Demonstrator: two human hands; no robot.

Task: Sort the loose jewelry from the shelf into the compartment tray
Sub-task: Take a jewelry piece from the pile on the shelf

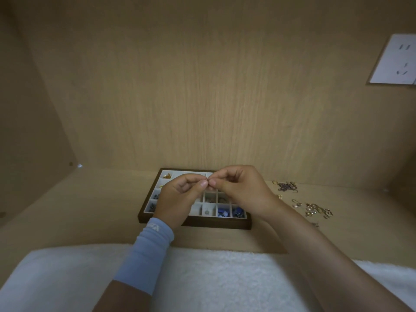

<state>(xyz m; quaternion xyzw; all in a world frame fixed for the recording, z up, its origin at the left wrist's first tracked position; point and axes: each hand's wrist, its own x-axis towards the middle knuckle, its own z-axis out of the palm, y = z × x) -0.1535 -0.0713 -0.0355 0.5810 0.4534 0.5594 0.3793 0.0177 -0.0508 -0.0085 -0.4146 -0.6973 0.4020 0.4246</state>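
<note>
A dark wooden compartment tray with white cells lies on the shelf, with small blue, gold and grey pieces in several cells. Above it my left hand and my right hand meet at thumb and fingertips and pinch a tiny jewelry piece between them; it is too small to make out. My hands hide the tray's middle cells. Loose jewelry is strewn on the shelf to the right of the tray, and a dark chain lies farther back.
The wooden shelf has a back wall and a left side wall close by. A white fluffy cloth covers the front edge. A white wall socket sits at the upper right. My left wrist wears a light blue sleeve.
</note>
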